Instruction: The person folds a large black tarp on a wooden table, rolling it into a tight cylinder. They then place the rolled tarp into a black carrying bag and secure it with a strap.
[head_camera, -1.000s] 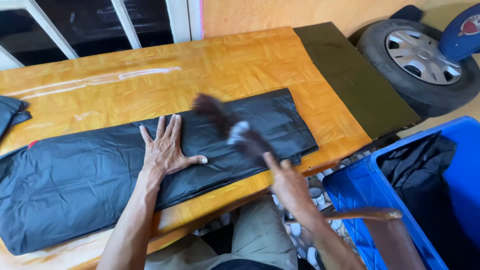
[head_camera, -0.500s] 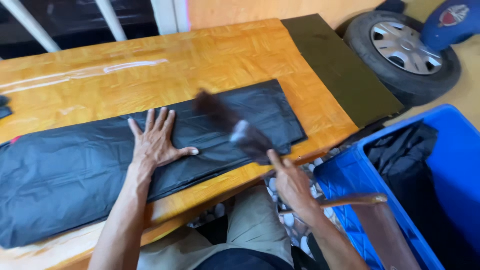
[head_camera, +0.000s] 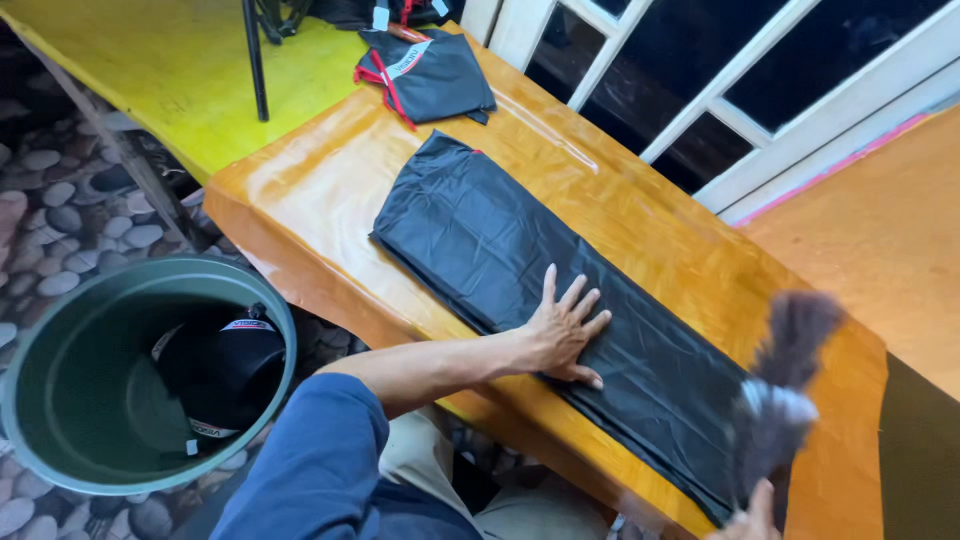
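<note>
Head view, your left hand (head_camera: 562, 335) flat with fingers spread on the long black folded fabric (head_camera: 520, 270) lying across the orange wooden table (head_camera: 330, 170), your right hand (head_camera: 745, 518) at the bottom edge gripping a blurred dark brush (head_camera: 780, 400) over the fabric's near end, green bin (head_camera: 60, 400) on the floor beside you.

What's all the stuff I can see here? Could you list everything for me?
Long folded garment: one, black, flat along the wooden table.
Wooden table: one, glossy orange-brown.
Small folded garment: one, black with red trim, at the table's far end.
Bin: one, green, round, on the pebble floor, with a dark item inside.
Yellow surface: one, beyond the table.
Window frame: white, beside the table.
Brush: one, dark, blurred.
Left hand: flat on the long garment.
Right hand: at the bottom edge, holding the brush.
</note>
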